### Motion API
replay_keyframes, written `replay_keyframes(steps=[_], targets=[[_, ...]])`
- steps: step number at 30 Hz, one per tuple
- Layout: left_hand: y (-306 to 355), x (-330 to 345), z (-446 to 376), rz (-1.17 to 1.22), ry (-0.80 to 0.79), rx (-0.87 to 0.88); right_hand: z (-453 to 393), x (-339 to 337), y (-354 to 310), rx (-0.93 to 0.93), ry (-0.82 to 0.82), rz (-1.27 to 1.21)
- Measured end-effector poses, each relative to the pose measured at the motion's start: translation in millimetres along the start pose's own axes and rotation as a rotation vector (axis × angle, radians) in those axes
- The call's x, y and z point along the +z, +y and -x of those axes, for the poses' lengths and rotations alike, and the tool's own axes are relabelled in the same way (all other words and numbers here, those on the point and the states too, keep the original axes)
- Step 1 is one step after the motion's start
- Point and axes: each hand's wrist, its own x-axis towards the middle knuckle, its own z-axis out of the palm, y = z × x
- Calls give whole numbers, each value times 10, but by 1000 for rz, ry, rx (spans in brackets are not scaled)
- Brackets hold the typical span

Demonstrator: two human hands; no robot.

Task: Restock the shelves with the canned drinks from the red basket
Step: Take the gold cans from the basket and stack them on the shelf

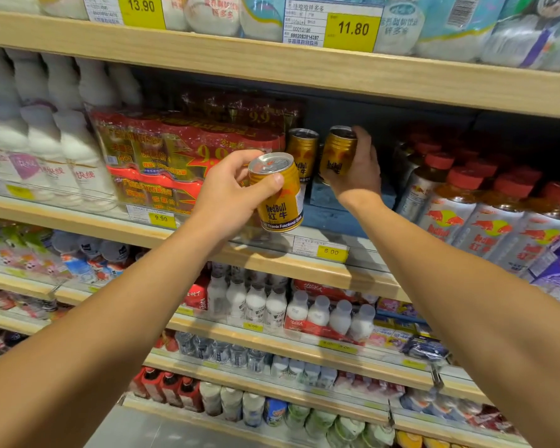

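Observation:
My left hand (232, 189) grips a gold Red Bull can (280, 202), held upright in front of the shelf edge (272, 257). My right hand (358, 169) reaches deeper into the shelf and holds a second gold can (337, 153), tilted slightly, just above the blue shelf floor (337, 218). A third gold can (303, 150) stands on the shelf between the two held cans, beside the red multipacks. The red basket is not in view.
Red shrink-wrapped multipacks (175, 156) fill the shelf to the left of the gap. Red-capped Red Bull bottles (466, 202) stand to the right. White drink bottles (46, 140) sit far left. A yellow 6.00 price tag (332, 252) hangs below the gap. More shelves run above and below.

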Motion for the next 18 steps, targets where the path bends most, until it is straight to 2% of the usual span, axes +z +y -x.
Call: replay_keyframes(steps=[4, 10, 18], targets=[[23, -11, -7, 12, -10, 0, -92, 20, 26, -11, -64, -59], [61, -29, -8, 6, -13, 19, -113, 28, 49, -24, -75, -78], [74, -34, 7, 0, -15, 15, -80, -29, 0, 12, -116, -34]])
